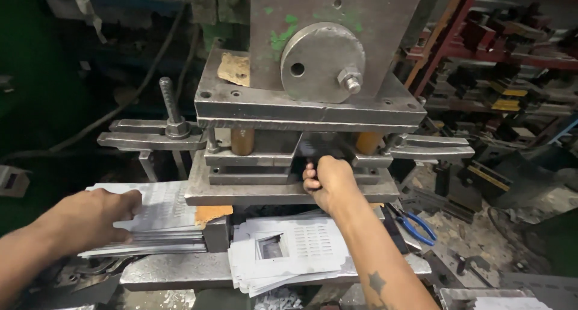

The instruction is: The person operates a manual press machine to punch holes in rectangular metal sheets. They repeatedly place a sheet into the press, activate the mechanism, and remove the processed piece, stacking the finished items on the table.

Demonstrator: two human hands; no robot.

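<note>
Your left hand [90,216] lay flat, fingers spread, on the stack of blank sheets [159,222] left of the press die [289,165], steadying it within reach. Your right hand [328,180] reached into the die opening, fingers curled shut on a dark part I cannot identify. 1 pile of punched sheets [289,253] lay on the bench below.

Left hand [96,216] rests on sheet stack [159,219]; right hand [328,180] reaches into press [301,111].

Metal workshop: heavy steel press [307,99], stacked punched sheets [289,253], pliers [418,225], racks w/ parts [506,51].
</note>
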